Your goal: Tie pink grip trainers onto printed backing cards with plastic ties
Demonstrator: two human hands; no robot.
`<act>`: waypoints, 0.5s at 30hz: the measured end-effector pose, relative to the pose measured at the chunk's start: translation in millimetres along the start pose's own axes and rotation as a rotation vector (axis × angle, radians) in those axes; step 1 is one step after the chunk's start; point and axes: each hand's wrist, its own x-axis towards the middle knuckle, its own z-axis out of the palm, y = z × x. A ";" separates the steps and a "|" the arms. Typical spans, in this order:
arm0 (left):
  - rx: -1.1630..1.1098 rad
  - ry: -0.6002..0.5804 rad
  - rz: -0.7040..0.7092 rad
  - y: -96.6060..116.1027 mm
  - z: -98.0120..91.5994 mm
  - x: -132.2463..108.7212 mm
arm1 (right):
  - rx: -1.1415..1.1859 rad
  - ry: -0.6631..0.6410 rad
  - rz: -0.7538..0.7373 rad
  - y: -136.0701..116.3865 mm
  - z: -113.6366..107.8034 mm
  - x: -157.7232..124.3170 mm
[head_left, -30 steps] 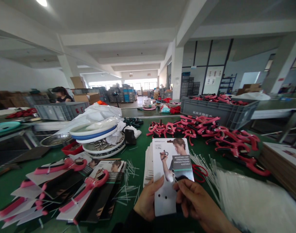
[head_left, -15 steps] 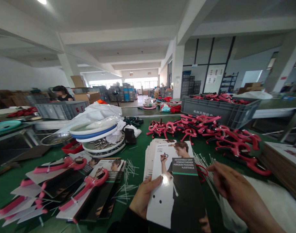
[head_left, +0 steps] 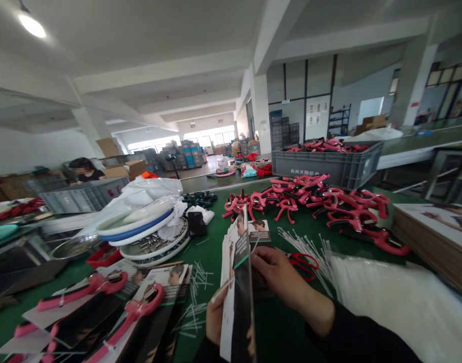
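My left hand [head_left: 214, 315] grips a printed cardboard backing card [head_left: 243, 297], turned nearly edge-on so its dark side faces right. Behind the card's right side, my right hand [head_left: 280, 277] has its fingers pinched together around a thin white cable tie [head_left: 256, 243]; the fingertips are partly hidden. More backing cards [head_left: 258, 227] lie behind the held one. Red-handled scissors [head_left: 304, 264] rest just beyond my right hand, beside loose white cable ties [head_left: 304, 247]. At lower left, pink-and-black hand grip strengtheners [head_left: 134, 312] lie fastened to cards.
Loose pink grip strengtheners [head_left: 295, 199] are heaped at the back, before a filled grey crate [head_left: 325, 166]. Card stacks [head_left: 435, 242] and a plastic bag [head_left: 397, 287] lie right. Round trays [head_left: 151, 247] hold metal parts. A person [head_left: 86, 170] sits far left.
The card has turned from facing me to nearly edge-on. My right hand has moved left, from beside the scissors to behind the card. The view has shifted right.
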 end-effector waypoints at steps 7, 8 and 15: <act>-0.484 -0.032 0.051 0.0 -10.2 0.3 | -0.389 -0.104 -0.200 -26.9 -8.8 10.4; -0.501 -0.032 0.052 -0.4 -11.1 -0.2 | -0.435 -0.119 -0.217 -31.0 -10.2 11.1; -0.421 0.027 0.165 -4.3 -12.0 -0.9 | -0.895 -0.341 -0.330 -55.1 -18.3 14.0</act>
